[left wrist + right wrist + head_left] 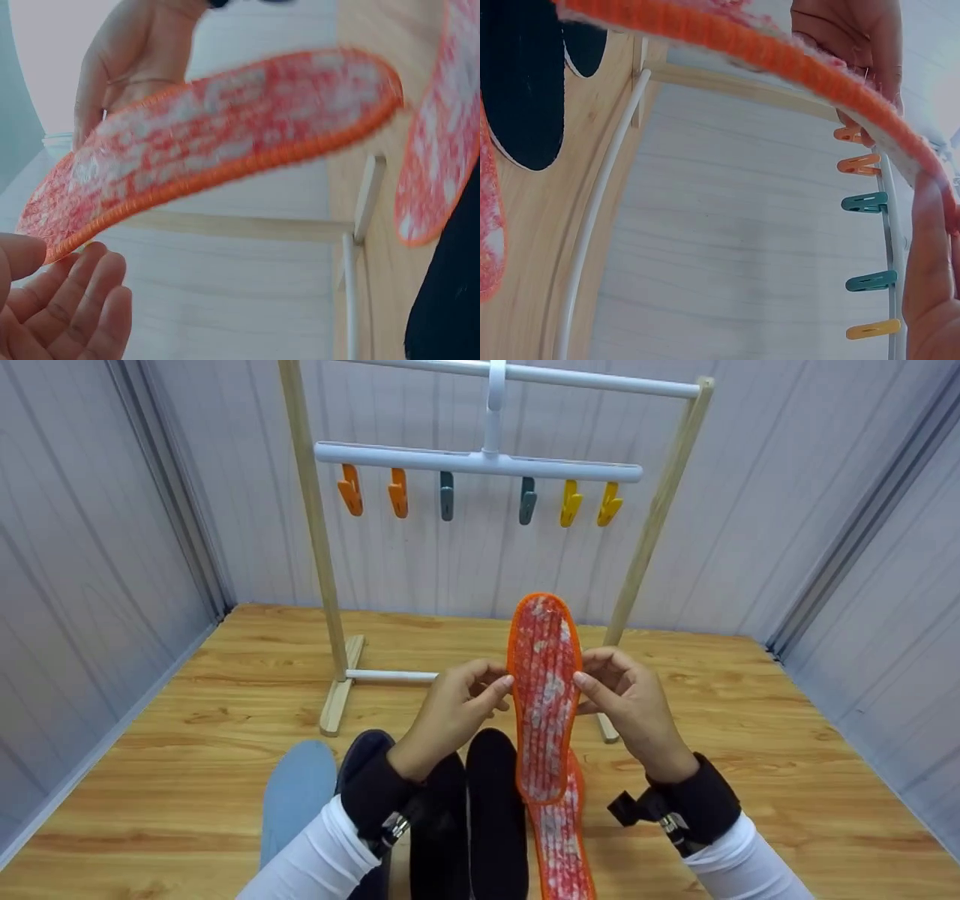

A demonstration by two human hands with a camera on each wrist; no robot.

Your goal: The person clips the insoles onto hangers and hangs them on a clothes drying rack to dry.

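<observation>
While both hands pinch it, the orange-edged insole (pixel 545 690) stands up in the air above the wooden table (pixel 787 780). The left hand (pixel 452 712) holds its left edge with thumb and fingers. The right hand (pixel 628 701) holds its right edge the same way. Its matching insole (pixel 561 840) lies below, beside two black insoles (pixel 495 810) and a blue insole (pixel 296 791). Behind them, a clip hanger (pixel 480 461) hangs on the drying rack (pixel 319 547).
</observation>
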